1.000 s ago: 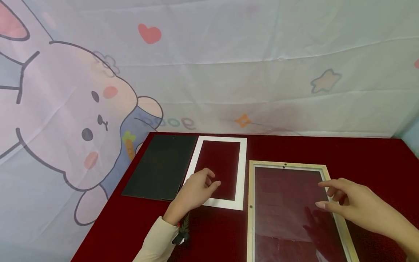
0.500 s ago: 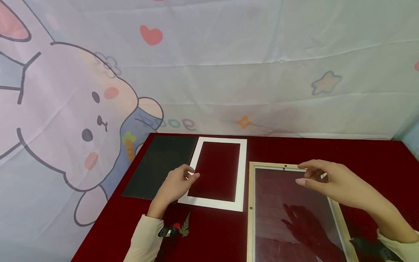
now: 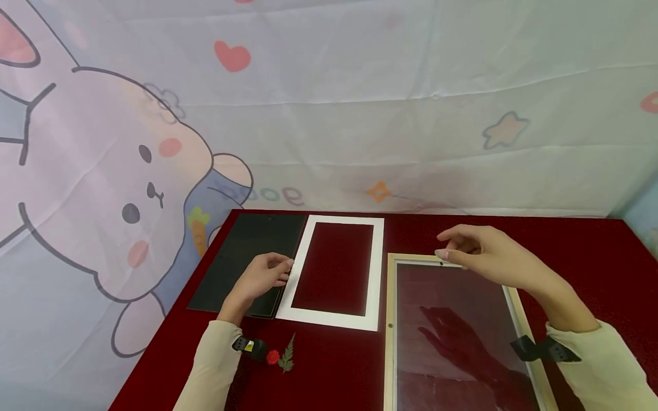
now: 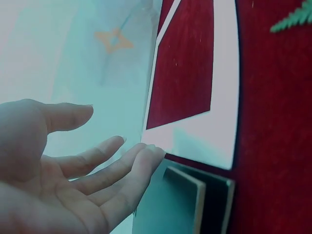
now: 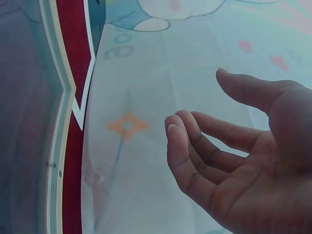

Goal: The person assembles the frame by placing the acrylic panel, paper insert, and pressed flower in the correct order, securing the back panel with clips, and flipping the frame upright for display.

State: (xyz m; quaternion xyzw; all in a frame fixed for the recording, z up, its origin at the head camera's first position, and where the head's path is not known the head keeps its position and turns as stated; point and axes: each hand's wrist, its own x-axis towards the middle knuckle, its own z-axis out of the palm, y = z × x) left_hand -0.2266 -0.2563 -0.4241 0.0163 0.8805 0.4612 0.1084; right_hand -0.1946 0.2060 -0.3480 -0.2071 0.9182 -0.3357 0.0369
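My left hand (image 3: pixel 261 276) hovers with relaxed fingers over the seam between a dark backing board (image 3: pixel 233 268) and a white picture mat (image 3: pixel 329 318). In the left wrist view its fingers (image 4: pixel 141 168) hold nothing and overlap the mat's corner. A pale wooden picture frame (image 3: pixel 390 342) with a clear pane lies on the right side of the table. Above its top edge is my right hand (image 3: pixel 483 254), fingers loosely bent and thumb apart. The right wrist view shows nothing between those fingers, with the frame off to the left.
A small red flower (image 3: pixel 273 357) and a green fern leaf (image 3: pixel 287 357) lie on the dark red tablecloth (image 3: pixel 329 377) in front of the mat. Behind the table hangs a printed cloth backdrop (image 3: pixel 360 114). Both wrists wear dark straps.
My left hand has moved left from over the mat to its left edge, uncovering the flower and leaf. My right hand has moved left and away, from the frame's right side to its top edge.
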